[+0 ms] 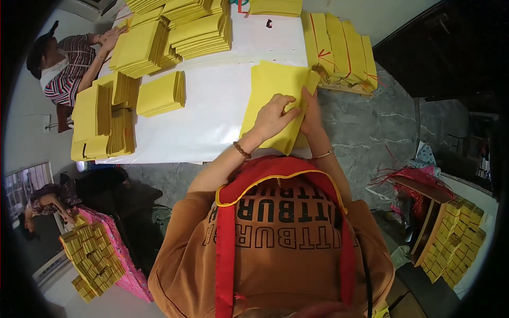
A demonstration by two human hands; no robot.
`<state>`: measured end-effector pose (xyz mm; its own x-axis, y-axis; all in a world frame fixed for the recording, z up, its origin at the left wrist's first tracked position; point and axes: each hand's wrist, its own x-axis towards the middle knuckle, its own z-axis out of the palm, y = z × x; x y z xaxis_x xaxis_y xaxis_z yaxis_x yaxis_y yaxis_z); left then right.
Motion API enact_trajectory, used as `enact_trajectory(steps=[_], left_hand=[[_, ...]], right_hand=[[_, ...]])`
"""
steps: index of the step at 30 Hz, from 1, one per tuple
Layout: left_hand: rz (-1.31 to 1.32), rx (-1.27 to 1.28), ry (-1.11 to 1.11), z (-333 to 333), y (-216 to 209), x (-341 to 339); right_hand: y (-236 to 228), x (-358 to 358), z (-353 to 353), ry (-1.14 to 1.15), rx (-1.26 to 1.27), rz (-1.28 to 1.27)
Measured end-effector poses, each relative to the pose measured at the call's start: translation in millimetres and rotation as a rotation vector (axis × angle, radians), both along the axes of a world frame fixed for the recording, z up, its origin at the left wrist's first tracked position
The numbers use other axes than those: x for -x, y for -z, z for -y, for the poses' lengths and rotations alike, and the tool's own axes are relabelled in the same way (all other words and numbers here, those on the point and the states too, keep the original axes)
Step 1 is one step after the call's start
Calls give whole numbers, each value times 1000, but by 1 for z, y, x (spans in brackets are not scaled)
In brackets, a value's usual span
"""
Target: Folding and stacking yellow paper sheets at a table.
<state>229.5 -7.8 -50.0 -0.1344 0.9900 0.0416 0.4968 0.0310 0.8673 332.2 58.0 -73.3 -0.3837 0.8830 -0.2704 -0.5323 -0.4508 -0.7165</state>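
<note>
A large sheet or thin stack of yellow paper [270,82] lies at the front right of the white-covered table [196,132]. Its right side is turned up into a long fold. My left hand [273,117] rests on top of the paper, thumb and forefinger apart and the other fingers bent. At the right edge, my right hand [312,114] grips the folded side, with its thumb against the paper and some fingers hidden. To the left sits a folded yellow paper stack [160,94], apart from both hands.
Tall yellow stacks [140,47] fill the table's far left. Tied yellow bundles [339,50] stand beyond the right edge. Another person's hands [110,38] touch the far-left stacks. Behind me are a pink-covered table [127,259] and more yellow bundles [450,241].
</note>
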Motion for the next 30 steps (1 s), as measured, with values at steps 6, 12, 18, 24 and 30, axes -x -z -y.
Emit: enact_trajectory(steps=[6,12,18,24,30], left_hand=[[30,-11,-9,1,3,-2],[-106,153,-4,-1,-14,-5],[-217,93,19,-1,-11,-8],[-151,122,6,-1,-7,-5],[-173,137,-37,-2,-14,-11]], right_hand=[[8,-3,-3,5,86,-204],[10,-10,-8,-104,220,-215],[4,-15,5,-59,288,-317],[14,-20,5,-118,218,-456],[16,-17,9,-130,246,-408]])
